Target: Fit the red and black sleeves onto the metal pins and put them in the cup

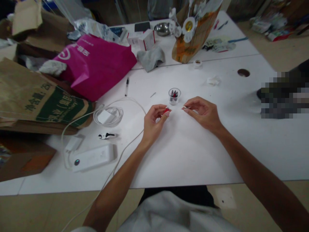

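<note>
Pinched between the fingertips of my left hand (pixel 155 122) is a small red piece (pixel 166 110). My right hand (pixel 204 112), a short way to the right, grips a small shiny metallic piece (pixel 185 107) between thumb and fingers. The two hands are apart. Just beyond them stands a clear round cup (pixel 174 99) holding several small dark and red pointed items (pixel 174 94). A thin small sliver (pixel 153 94) lies on the white table (pixel 188 161) left of the cup.
At left are a white power bank (pixel 94 158), a coiled cable (pixel 117 116), white-and-black clippers (pixel 107 136), a pen (pixel 126 87) and a magenta bag (pixel 96 64). Further back are a grey cloth (pixel 151 58) and an orange-brown bag (pixel 190 45). A blurred dark shape is at right.
</note>
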The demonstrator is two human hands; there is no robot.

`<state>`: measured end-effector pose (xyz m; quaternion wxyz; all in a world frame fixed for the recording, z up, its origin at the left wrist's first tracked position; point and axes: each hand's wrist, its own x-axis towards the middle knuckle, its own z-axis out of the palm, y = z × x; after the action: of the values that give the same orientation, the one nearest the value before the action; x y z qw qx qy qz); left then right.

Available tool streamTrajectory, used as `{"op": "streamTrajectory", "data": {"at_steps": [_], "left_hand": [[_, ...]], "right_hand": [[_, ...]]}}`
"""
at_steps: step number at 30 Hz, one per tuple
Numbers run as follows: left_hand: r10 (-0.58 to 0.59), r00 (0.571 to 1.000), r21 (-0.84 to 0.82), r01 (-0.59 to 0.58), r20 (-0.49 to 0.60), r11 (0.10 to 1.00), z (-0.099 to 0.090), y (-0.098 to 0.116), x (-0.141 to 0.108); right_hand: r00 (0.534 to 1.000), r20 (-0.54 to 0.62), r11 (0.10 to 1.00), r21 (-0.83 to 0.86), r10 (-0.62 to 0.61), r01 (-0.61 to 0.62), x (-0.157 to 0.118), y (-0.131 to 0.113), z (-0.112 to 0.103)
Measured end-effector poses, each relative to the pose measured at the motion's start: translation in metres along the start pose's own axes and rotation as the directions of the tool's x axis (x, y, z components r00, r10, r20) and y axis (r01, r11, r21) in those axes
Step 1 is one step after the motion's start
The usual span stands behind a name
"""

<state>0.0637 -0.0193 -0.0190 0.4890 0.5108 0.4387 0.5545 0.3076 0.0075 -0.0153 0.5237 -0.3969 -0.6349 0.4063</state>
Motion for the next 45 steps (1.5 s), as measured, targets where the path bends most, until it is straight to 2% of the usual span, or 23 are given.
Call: {"op": "streamTrajectory", "data": {"at_steps": [7,14,19,27,32,39,42,45], "left_hand": [[-0.001,1.000,-0.019,0.002,0.012,1.000,-0.001,-0.003,0.000],[0.019,0.997,-0.044,-0.016,0.069,0.999,-0.001,-0.003,0.000],[0.031,0.993,-0.053,-0.026,0.110,0.998,0.000,-0.001,-0.001],[0.087,0.990,0.005,-0.088,0.112,0.996,0.001,0.002,-0.004],[0.066,0.992,0.018,-0.068,0.105,0.998,0.001,0.003,-0.004],[0.026,0.996,-0.003,-0.026,0.089,1.000,0.002,0.007,-0.004],[-0.015,0.996,-0.062,0.021,0.092,0.998,0.002,0.010,-0.003],[-0.072,0.992,-0.124,0.084,0.100,0.989,0.002,0.012,-0.001]], "right_hand": [[0.991,0.010,0.983,-0.128,-0.133,0.133,0.003,0.004,-0.007],[0.967,0.058,0.901,-0.353,-0.248,0.252,0.004,0.001,-0.013],[0.975,0.057,0.869,-0.446,-0.214,0.216,0.003,0.000,-0.013],[0.966,0.087,0.832,-0.492,-0.245,0.255,0.001,-0.005,-0.012],[0.973,0.098,0.861,-0.454,-0.210,0.231,0.002,-0.006,-0.011],[0.993,0.067,0.904,-0.412,-0.099,0.118,0.004,-0.004,-0.012],[0.999,0.004,0.977,-0.210,0.033,-0.031,0.005,-0.001,-0.012],[0.985,-0.012,0.984,0.043,0.171,-0.171,0.008,0.000,-0.013]]}}
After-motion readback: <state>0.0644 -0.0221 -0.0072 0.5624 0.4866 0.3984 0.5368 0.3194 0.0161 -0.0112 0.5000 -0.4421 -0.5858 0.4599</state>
